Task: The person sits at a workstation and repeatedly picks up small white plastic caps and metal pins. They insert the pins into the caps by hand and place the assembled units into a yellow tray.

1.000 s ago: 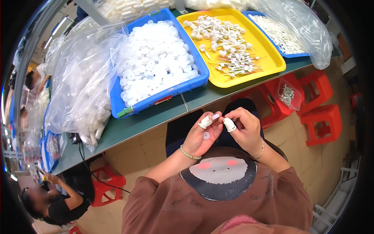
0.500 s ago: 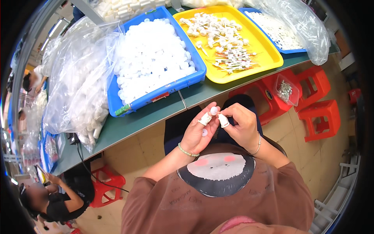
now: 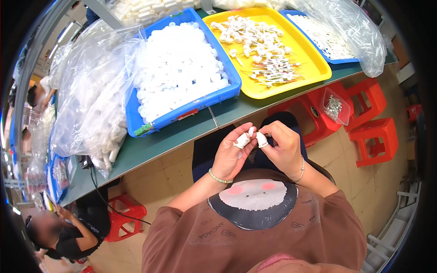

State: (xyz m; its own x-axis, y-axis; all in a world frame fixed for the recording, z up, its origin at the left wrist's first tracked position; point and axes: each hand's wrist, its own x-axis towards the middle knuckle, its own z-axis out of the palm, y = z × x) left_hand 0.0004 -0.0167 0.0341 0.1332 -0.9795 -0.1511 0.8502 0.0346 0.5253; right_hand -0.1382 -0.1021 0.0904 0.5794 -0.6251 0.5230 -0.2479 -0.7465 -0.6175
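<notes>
Leftmost, a clear plastic bag [image 3: 93,98] of white parts is being kept slumped on the green table [image 3: 182,136], its lower end hanging over the near edge. Beside it, a blue tray [image 3: 182,68] heaped with white round caps is being kept within reach of the hands, and a yellow tray [image 3: 273,45] is being used for white-headed pieces with thin stems (some orange-tipped, apparently sorted into a bundle). A second blue tray [image 3: 339,59] at far right is being partly covered by another clear bag [image 3: 359,36], so its contents are only partly readable.

Below the table edge, over the lap, the left hand [image 3: 232,157] is being held curled, thumb and forefinger closed on a small white part [image 3: 251,132]; the right hand [image 3: 284,148] is being pressed against the same part from the other side. White finger cots are being worn on both pinching fingers, presumably for grip or protection.

Whether one piece or two mating pieces are being pinched cannot be told; the part is too small and mostly hidden by fingertips. Red stools [image 3: 368,123] are being partly cut off by the table.
</notes>
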